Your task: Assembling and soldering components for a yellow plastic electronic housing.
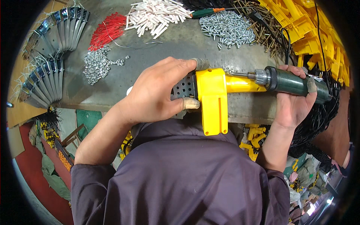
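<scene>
Casing [214, 101] is hanging over the surface's [187, 43] near edge, my left hand [157, 86] clamping it and the perforated metal [183, 88]. I am gripping the driver [288, 82] in my right hand [294, 98], bit [240, 74] pointing casing-ward.

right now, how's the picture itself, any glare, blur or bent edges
In the head view, fisheye distortion curves edges toward the dark, rounded border; small bright glare spots show at lower right; the yellow housing and green power screwdriver look fairly sharp, without obvious motion blur.

The green screwdriver [294, 83] points at the yellow housing [213, 103].
</scene>
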The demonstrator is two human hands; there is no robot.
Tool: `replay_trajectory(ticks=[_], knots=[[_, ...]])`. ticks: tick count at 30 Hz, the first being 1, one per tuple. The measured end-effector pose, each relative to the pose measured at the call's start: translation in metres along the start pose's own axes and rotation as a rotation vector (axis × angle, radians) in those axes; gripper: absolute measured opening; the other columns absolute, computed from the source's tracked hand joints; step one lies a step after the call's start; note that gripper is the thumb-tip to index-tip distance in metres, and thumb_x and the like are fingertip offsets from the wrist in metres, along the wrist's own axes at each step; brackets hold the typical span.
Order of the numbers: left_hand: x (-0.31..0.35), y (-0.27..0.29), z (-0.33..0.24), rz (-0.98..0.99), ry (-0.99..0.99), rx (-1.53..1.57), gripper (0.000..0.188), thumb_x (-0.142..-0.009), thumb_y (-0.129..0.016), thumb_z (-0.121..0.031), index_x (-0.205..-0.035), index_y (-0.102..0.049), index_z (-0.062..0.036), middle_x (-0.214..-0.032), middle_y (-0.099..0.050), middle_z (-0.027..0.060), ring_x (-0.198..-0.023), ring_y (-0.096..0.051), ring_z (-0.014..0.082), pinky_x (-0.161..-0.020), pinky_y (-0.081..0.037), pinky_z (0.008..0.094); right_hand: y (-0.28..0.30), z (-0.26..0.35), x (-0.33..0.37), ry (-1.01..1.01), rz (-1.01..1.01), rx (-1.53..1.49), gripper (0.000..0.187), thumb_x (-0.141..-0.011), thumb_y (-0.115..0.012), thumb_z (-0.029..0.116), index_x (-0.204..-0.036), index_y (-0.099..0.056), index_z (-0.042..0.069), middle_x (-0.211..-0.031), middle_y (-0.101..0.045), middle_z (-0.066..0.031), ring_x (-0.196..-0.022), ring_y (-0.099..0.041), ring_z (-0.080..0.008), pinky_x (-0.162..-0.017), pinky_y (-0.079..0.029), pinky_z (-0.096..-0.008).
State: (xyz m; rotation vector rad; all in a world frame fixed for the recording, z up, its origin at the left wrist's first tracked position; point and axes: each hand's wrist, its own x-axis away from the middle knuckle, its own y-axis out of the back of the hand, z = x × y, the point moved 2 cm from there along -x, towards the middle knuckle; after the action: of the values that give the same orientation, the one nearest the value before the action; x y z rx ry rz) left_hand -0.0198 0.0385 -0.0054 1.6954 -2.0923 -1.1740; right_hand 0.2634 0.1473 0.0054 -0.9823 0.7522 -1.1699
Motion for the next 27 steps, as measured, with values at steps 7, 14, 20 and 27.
replay_trajectory(ticks=[7,14,20,27], knots=[[-0.002,0.005,-0.002,0.049,0.069,0.001,0.070,-0.063,-0.080,-0.021,-0.120,-0.049,0.0055,-0.104,-0.059,0.0201,-0.096,-0.055,0.0384,-0.082,-0.046,0.0416,0.002,-0.007,-0.004,-0.034,-0.023,-0.041,0.025,-0.080,-0.062,0.016,-0.094,-0.048,0.000,-0.090,-0.051,-0.0087,-0.094,-0.052,-0.0228,-0.106,-0.031,-0.0462],[-0.002,0.002,-0.001,0.035,0.117,0.038,0.070,-0.065,-0.080,-0.022,-0.123,-0.049,0.0045,-0.110,-0.057,0.0215,-0.103,-0.054,0.0386,-0.089,-0.045,0.0418,0.005,-0.018,-0.012,-0.090,-0.014,-0.074,0.029,-0.078,-0.066,0.014,-0.095,-0.047,0.000,-0.090,-0.052,-0.0082,-0.093,-0.052,-0.0225,-0.106,-0.031,-0.0454],[0.006,0.013,-0.003,-0.055,0.014,0.041,0.063,-0.072,-0.077,-0.025,-0.120,-0.047,0.0019,-0.110,-0.054,0.0198,-0.103,-0.054,0.0366,-0.089,-0.044,0.0416,0.002,-0.011,-0.009,-0.069,-0.052,0.046,0.033,-0.080,-0.065,0.013,-0.100,-0.044,-0.002,-0.093,-0.050,-0.0106,-0.095,-0.051,-0.0240,-0.109,-0.028,-0.0461],[0.047,0.054,0.031,-0.287,0.410,-0.679,0.036,-0.079,-0.063,-0.006,-0.112,-0.051,-0.0013,-0.093,-0.060,0.0146,-0.088,-0.058,0.0338,-0.078,-0.046,0.0410,0.005,-0.009,-0.006,-0.050,-0.060,0.030,0.032,-0.082,-0.061,0.010,-0.103,-0.043,-0.004,-0.093,-0.049,-0.0110,-0.095,-0.051,-0.0238,-0.110,-0.028,-0.0470]])
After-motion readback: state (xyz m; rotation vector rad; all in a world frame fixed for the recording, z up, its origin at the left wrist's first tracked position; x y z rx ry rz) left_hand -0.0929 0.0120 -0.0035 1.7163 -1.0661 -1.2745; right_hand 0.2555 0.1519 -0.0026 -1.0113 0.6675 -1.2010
